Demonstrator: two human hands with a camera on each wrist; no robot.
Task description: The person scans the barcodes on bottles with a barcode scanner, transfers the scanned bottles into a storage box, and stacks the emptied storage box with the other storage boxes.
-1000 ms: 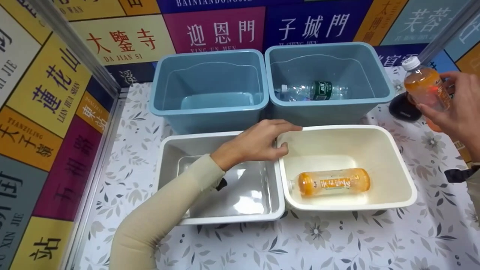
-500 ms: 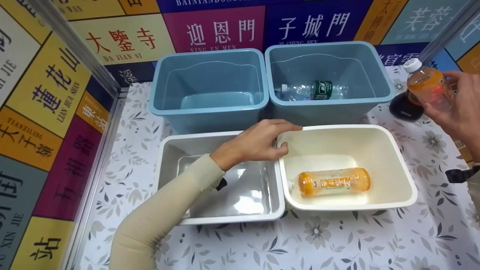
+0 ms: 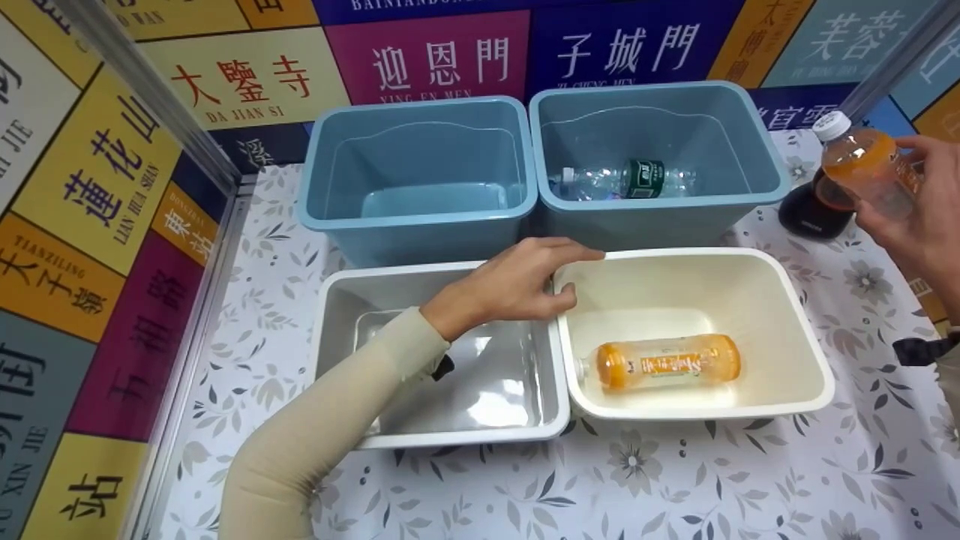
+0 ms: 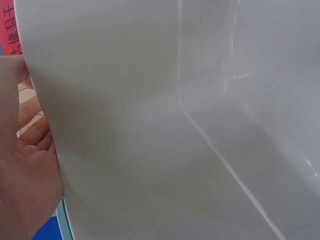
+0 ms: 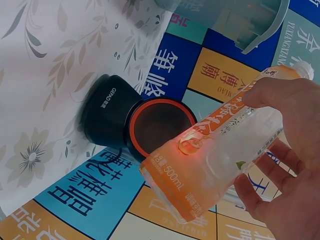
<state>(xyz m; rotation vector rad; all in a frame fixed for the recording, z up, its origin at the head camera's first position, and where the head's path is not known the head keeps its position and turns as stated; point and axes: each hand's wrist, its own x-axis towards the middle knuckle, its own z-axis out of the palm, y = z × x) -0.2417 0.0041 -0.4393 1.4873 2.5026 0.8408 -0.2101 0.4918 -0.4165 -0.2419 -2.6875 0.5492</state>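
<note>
In the head view my right hand (image 3: 926, 217) grips a plastic bottle (image 3: 862, 161) with a white cap and orange label at the right edge of the table, tilted with its cap up and to the left. The right wrist view shows thumb and fingers around the bottle (image 5: 215, 155), a red light spot on its label. Its base overlaps a black desktop scanner (image 5: 112, 110) with an orange-ringed window. My left hand (image 3: 517, 281) rests at the adjoining rims of the grey bin (image 3: 442, 442) and the cream bin (image 3: 814, 375), its fingers loosely bent and holding nothing.
An orange-labelled bottle (image 3: 667, 364) lies in the cream bin. Behind stand two blue bins; the right blue bin (image 3: 660, 225) has a clear bottle (image 3: 645, 180) with a green label, while the left blue bin (image 3: 427, 244) shows a bare floor. Printed panels wall the back and left.
My right hand has shifted slightly to the right with the bottle, and more of the black scanner shows beside it. The left hand has stayed still on the rims.
</note>
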